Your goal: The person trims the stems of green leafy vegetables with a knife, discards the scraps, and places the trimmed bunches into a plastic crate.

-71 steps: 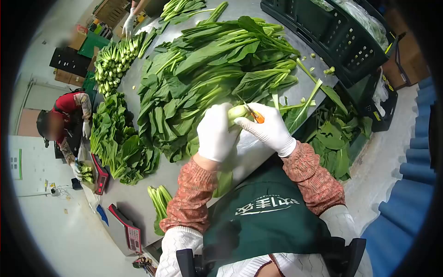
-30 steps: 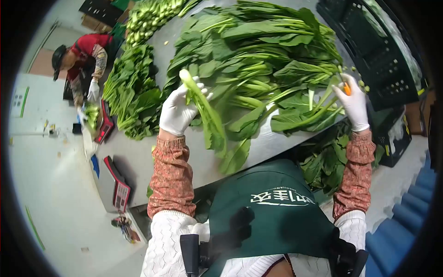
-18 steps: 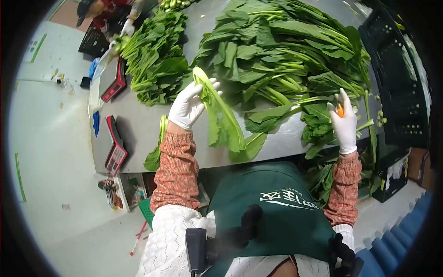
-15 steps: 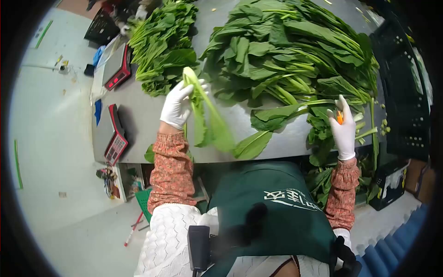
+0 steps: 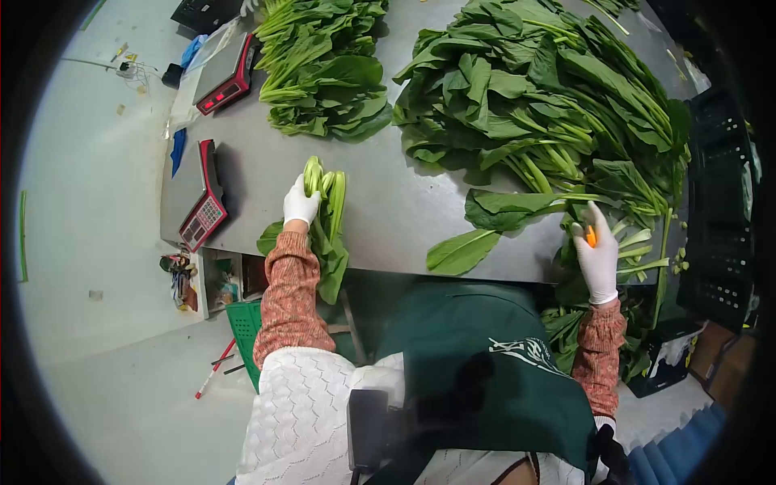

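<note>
In a white glove, my left hand (image 5: 301, 204) is closed around the stem end of a few leafy greens (image 5: 334, 212) at the table's front left. Their leaves hang toward the front edge. My right hand (image 5: 598, 260), also gloved, curls its fingers around a small orange tool (image 5: 591, 236); most of it is hidden, so its kind does not show. Just left of that hand lies a loose green leaf (image 5: 462, 252). Cut stems (image 5: 638, 252) stick out at the hand's right. A large heap of leafy greens (image 5: 533, 97) spreads beyond.
Another pile of greens (image 5: 323, 73) lies at the back left. Two red scales, the nearer scale (image 5: 204, 202) and the farther scale (image 5: 226, 81), stand along the left edge. A black crate (image 5: 715, 210) is at the right. Below the table sits a green crate (image 5: 245, 327).
My left hand has lowered the long green it held up onto the table's front left, beside other greens. My right hand keeps the orange tool in nearly the same place. The camera view has shifted.
</note>
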Demonstrator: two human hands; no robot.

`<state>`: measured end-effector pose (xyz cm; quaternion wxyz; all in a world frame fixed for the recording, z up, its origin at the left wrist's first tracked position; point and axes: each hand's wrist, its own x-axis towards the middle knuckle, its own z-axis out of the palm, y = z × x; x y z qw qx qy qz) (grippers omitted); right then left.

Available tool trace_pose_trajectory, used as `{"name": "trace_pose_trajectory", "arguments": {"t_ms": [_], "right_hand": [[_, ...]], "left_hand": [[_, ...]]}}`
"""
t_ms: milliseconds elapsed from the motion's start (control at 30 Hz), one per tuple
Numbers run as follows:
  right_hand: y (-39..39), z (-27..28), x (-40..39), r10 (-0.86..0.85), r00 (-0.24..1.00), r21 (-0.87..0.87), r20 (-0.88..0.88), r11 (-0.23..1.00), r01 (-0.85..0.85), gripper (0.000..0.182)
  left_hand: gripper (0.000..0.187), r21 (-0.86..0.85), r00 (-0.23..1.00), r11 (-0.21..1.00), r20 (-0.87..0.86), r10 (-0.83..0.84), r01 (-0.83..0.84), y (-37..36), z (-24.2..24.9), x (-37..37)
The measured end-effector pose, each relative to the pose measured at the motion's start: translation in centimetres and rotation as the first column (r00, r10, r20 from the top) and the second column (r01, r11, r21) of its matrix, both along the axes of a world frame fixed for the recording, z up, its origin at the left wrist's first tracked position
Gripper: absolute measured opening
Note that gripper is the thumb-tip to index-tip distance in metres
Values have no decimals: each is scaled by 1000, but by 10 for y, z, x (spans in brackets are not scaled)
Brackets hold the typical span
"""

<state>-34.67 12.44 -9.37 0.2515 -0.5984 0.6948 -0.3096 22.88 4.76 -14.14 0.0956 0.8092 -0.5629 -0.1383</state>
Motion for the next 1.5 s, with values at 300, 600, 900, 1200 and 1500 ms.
{"name": "trace_pose_trajectory", "arguments": {"t_ms": [300,600,900,1200,1500], "right_hand": [[12,-14,12,58,998,44,-8,997,-57,48],[19,-25,19,46,998,30,48,998,-48,44],[24,-41,23,-1,994,47,110,999,-4,43],[31,-35,30,-117,965,138,233,987,86,38],[28,-55,32,-144,985,124,91,984,132,37]], "left_hand": [[121,80,955,994,291,51,-78,22,9,-22],[105,256,976,954,190,108,-156,18,-1,-26],[63,137,936,927,4,351,-349,-6,-11,-3],[66,172,168,629,-881,442,-758,-139,-40,88],[56,271,-50,550,-923,383,-790,-139,6,32]]}}
